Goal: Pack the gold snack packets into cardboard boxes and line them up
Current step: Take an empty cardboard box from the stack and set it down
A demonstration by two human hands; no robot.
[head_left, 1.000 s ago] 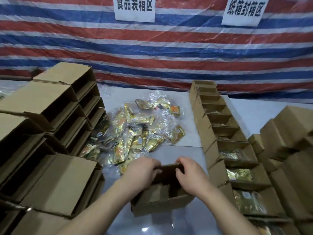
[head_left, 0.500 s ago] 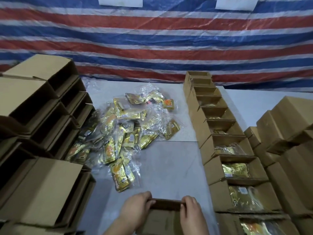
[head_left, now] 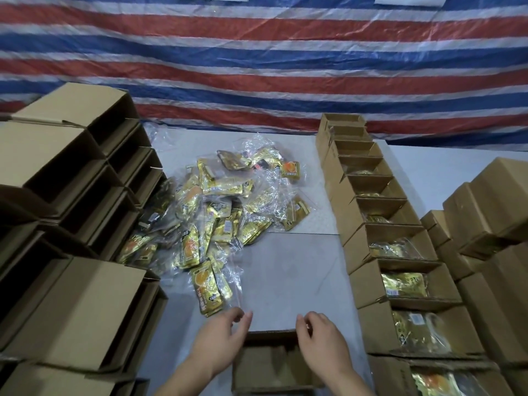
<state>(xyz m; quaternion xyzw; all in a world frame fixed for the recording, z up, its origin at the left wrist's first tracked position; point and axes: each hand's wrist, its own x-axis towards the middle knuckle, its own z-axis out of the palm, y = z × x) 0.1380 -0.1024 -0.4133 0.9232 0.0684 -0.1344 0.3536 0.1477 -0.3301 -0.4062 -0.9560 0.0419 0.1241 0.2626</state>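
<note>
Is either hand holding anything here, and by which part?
Nothing is gripped. The left hand and right hand hover, fingers loosely curled, at the far rim of the open box.

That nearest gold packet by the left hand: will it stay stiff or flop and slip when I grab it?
The nearest gold packet is probably floppy: it lies flat and slightly crumpled. Its glossy foil and loose clear wrap look slippery, so a pinch may slide. Probably light, like the heaped pile.
</note>
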